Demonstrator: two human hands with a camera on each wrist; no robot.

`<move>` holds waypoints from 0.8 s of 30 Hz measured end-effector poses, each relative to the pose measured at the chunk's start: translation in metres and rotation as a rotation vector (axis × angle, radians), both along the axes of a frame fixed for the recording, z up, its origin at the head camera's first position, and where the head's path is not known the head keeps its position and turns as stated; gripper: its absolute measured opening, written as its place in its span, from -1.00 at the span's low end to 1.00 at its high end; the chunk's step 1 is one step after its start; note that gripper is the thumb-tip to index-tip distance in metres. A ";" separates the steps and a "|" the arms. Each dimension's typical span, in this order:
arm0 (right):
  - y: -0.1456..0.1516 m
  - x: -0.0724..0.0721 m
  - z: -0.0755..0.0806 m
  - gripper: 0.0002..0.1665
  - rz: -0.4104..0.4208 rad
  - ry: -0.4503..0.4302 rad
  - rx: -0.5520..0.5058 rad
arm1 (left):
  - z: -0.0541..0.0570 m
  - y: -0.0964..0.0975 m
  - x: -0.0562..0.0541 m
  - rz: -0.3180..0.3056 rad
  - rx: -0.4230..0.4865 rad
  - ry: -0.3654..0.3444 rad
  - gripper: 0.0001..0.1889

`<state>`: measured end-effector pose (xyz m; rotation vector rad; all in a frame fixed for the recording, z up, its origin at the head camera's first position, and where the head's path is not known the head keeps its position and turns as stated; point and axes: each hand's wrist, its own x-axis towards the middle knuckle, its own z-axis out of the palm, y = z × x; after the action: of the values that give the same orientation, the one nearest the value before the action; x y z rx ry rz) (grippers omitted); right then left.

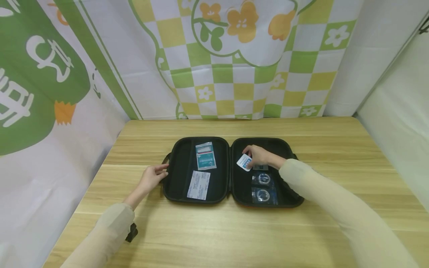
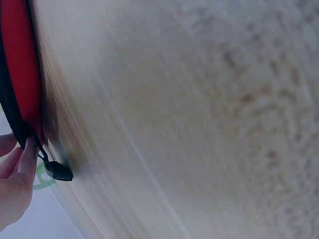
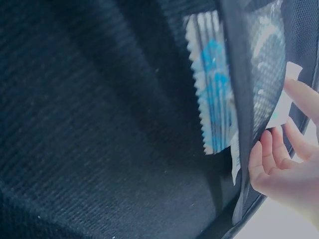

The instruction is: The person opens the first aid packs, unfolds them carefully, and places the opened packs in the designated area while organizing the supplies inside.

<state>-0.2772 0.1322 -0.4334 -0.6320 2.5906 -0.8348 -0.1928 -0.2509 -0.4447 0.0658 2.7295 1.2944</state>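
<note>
A black-lined zip case (image 1: 179, 201) lies unfolded flat on the wooden table; its outer side shows red in the left wrist view. At the case's left edge, my left hand (image 1: 151, 178) holds the rim between thumb and fingers, close to a dangling black zipper pull (image 2: 59, 171). Over the right half, my right hand (image 1: 259, 156) pinches a small white and blue packet (image 1: 244, 162). The right wrist view shows this white packet (image 3: 281, 107) between thumb and fingers, beside a mesh pocket (image 3: 264, 64). A striped blue and white sachet (image 3: 213, 84) is nearby.
In the left half lie a teal sachet (image 1: 206, 160) and a white printed packet (image 1: 199, 185). Clear packets with round rings (image 1: 263, 195) sit in the right half's pocket. A patterned curtain (image 1: 221, 82) hangs behind the wooden table (image 1: 214, 234).
</note>
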 end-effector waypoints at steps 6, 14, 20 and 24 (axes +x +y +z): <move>-0.004 0.003 0.001 -0.32 -0.013 0.041 -0.009 | 0.001 -0.001 0.001 0.006 -0.002 0.000 -0.62; 0.002 0.004 0.002 -0.39 -0.025 0.005 -0.090 | 0.002 0.000 0.001 0.004 0.001 0.002 -0.62; 0.012 0.004 0.006 -0.43 -0.024 -0.041 -0.151 | 0.004 0.001 0.002 0.002 -0.006 -0.001 -0.61; 0.018 0.003 0.006 -0.49 -0.029 -0.053 -0.182 | 0.003 0.001 0.002 -0.003 -0.005 -0.002 -0.62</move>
<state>-0.2741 0.1502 -0.4274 -0.6151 2.5007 -1.0905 -0.1910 -0.2498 -0.4419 0.0681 2.7302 1.2855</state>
